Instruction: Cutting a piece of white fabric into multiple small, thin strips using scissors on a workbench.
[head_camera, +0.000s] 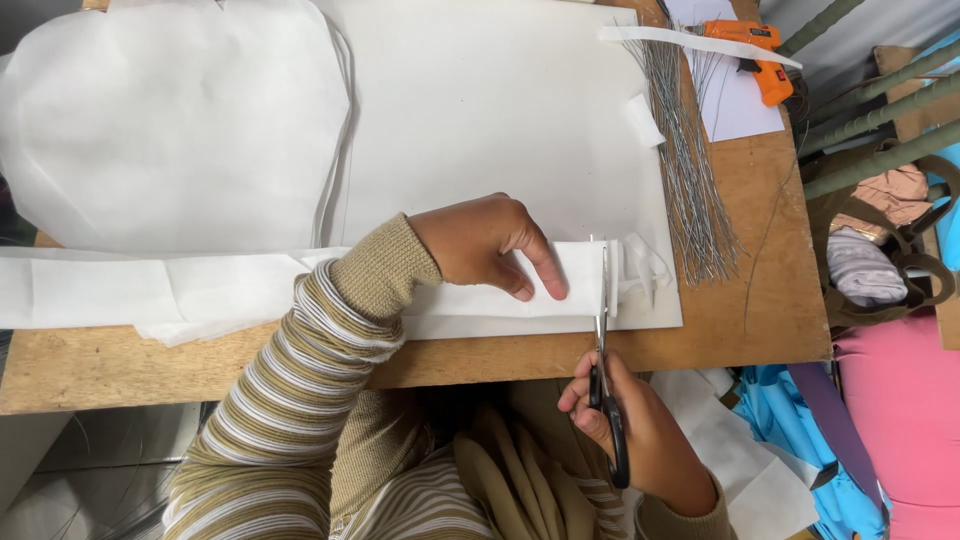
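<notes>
My left hand (486, 243) presses flat on a long folded strip of white fabric (200, 290) that lies across the wooden table (760, 310). My right hand (640, 430) grips black-handled scissors (604, 330) at the table's front edge. The blades point away from me and cut across the strip just right of my left fingers. Short cut pieces of white fabric (640, 265) lie right of the blades.
A large white sheet (500, 110) and rounded white fabric pieces (170, 120) cover the table's back. A bundle of thin metal wires (690, 170) lies at the right, an orange glue gun (755, 55) behind it. Blue and pink cloth (880, 430) sits beyond the right edge.
</notes>
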